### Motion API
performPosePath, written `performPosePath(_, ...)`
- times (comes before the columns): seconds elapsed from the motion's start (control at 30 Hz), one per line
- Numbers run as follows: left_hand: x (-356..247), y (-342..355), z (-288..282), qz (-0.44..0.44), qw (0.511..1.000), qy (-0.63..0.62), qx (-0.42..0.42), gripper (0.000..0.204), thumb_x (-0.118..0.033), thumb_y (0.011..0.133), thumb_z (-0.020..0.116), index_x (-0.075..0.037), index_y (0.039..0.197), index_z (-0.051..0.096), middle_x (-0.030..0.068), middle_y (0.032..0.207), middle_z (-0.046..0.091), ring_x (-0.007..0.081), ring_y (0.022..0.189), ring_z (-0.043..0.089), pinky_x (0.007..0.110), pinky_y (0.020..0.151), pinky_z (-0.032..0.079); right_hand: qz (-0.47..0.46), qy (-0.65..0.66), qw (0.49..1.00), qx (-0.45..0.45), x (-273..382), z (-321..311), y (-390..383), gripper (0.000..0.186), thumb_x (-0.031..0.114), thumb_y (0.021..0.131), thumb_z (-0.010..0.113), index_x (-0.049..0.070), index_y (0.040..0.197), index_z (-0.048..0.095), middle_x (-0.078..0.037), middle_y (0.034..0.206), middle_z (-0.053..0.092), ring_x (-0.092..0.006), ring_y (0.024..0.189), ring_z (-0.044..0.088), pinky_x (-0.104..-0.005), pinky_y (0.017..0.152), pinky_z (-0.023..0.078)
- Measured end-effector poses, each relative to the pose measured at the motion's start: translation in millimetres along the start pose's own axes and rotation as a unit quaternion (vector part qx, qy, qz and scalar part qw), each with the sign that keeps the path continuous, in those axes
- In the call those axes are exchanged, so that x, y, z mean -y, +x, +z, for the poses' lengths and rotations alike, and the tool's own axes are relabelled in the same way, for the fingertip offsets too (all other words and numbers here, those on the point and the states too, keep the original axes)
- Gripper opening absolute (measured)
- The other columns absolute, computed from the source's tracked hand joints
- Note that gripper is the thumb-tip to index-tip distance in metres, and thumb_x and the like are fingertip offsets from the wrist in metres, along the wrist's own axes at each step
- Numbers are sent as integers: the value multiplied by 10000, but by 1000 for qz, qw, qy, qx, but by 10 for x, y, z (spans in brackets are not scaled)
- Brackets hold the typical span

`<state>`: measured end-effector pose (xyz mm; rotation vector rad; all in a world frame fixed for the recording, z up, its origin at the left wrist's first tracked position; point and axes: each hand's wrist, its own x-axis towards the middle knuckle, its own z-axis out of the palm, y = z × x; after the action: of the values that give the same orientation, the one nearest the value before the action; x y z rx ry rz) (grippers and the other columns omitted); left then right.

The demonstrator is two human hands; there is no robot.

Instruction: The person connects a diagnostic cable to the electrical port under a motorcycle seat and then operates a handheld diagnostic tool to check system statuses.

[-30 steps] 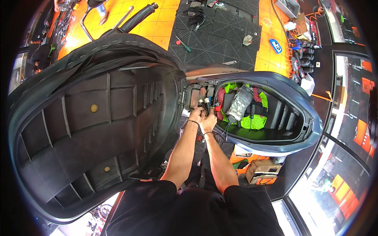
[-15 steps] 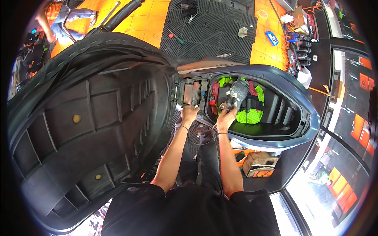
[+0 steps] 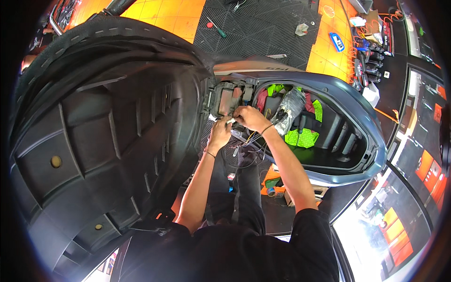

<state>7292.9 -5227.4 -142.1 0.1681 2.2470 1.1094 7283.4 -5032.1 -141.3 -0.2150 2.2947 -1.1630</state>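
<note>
My left hand (image 3: 220,134) is closed on a small white connector (image 3: 230,121) at the near edge of the battery bay (image 3: 226,100) of a scooter. My right hand (image 3: 252,119) meets it there, fingers pinched at the connector's other side; what exactly they grip is hidden. Thin loose wires (image 3: 255,137) run from under my right hand toward a bundle in clear plastic wrap (image 3: 292,107). That bundle lies in the open under-seat compartment (image 3: 329,167), on bright green and black cloth (image 3: 301,138). The raised seat (image 3: 94,127) fills the left side, its ribbed underside toward me.
Beyond the scooter, a screwdriver (image 3: 221,32) lies on the dark floor mat (image 3: 256,35). A blue tray (image 3: 337,42) and several bottles (image 3: 374,61) stand at the far right. A cardboard box (image 3: 320,191) sits below the compartment's near side. Glass panels line the right.
My right hand has left the wrapped bundle and moved left to the connector beside my left hand. The loose wires now show plainly. The view has shifted slightly.
</note>
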Motion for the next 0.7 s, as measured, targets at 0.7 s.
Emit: performPosePath(0.7, -205, 100, 381, -93, 929, -243, -262, 218, 28, 933, 538, -34, 1120, 630, 69, 981, 708, 137, 766, 621, 286, 695, 486, -46, 47, 988, -140, -134, 304, -52, 230, 10, 873, 630, -51, 1088, 577, -164, 730, 652, -251, 628, 688, -400, 550, 533)
